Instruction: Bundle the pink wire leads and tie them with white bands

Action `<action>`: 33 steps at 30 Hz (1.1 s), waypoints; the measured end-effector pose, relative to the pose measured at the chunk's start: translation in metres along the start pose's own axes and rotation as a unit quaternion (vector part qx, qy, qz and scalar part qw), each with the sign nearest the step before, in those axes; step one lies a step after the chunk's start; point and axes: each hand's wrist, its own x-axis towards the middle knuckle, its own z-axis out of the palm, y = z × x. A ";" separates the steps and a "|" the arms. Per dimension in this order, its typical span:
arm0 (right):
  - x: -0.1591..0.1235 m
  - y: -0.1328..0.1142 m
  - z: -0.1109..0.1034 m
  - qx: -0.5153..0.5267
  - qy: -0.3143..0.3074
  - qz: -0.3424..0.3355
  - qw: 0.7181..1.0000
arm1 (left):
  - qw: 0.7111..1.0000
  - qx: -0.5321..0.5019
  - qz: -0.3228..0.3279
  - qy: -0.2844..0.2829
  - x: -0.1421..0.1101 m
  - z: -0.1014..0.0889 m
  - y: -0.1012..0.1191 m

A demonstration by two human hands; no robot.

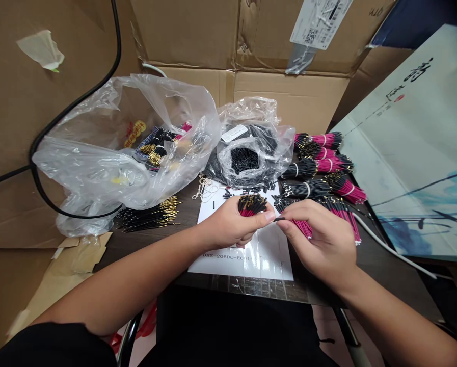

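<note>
two hands at the table edge — left hand clenched round a wire bundle; right hand pinching one wire

Lower part of the black-and-magenta wire bundle buried inside the left hand. Thin dark wire too fine to trace behind the fingers of the right hand. Small print on the white paper sheet, lower middle, half covered and blurred. White barcode label on the brown cardboard carton cut off by the top edge, upper right. Contents of the clear plastic bag, upper left, blurred behind creased film.
</note>
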 end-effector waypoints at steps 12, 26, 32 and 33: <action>0.018 -0.014 -0.007 -0.022 0.051 -0.032 0.998 | 0.988 0.121 0.041 0.089 -0.001 0.003 0.003; 0.031 -0.021 0.007 -0.016 0.007 -0.014 1.000 | 0.964 0.227 0.096 0.098 0.002 0.002 0.000; 0.030 -0.020 0.007 0.041 0.015 0.018 0.999 | 0.968 0.213 0.082 0.103 0.001 0.003 0.001; 0.031 -0.020 0.007 0.047 0.013 0.022 0.999 | 0.968 0.212 0.082 0.104 0.001 0.003 0.001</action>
